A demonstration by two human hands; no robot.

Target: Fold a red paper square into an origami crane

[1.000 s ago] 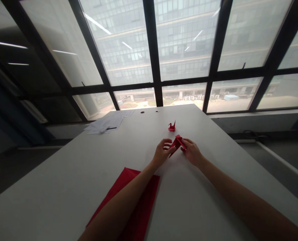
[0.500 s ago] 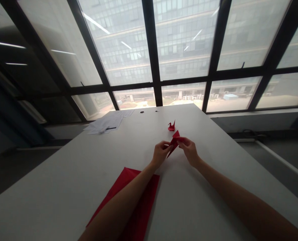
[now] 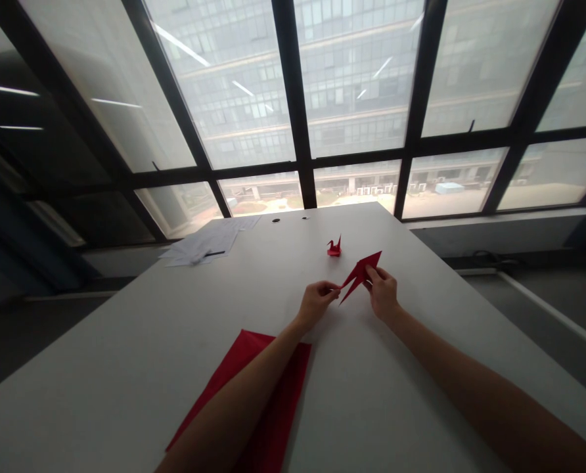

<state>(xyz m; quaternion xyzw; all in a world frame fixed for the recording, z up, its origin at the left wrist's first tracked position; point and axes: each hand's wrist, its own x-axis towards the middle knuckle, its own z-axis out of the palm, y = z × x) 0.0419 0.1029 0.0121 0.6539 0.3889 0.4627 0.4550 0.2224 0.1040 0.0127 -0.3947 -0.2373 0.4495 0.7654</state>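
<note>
Both my hands hold a partly folded red paper piece point(image 3: 359, 274) just above the white table point(image 3: 125, 368). My left hand point(image 3: 316, 302) pinches its lower left tip. My right hand point(image 3: 382, 292) pinches its right side, and a long pointed flap sticks up to the right. A finished red paper crane point(image 3: 334, 247) stands on the table a little beyond my hands. A stack of flat red paper sheets point(image 3: 268, 407) lies near me, partly under my left forearm.
White papers with a dark pen point(image 3: 202, 246) lie at the table's far left corner. Two small dark round spots point(image 3: 276, 221) sit near the far edge. Large windows with black frames point(image 3: 293, 98) rise behind the table.
The folded piece has been pulled apart from a compact shape into a long, pointed shape. My right hand has moved right and slightly up; my left hand stays pinched on the left tip.
</note>
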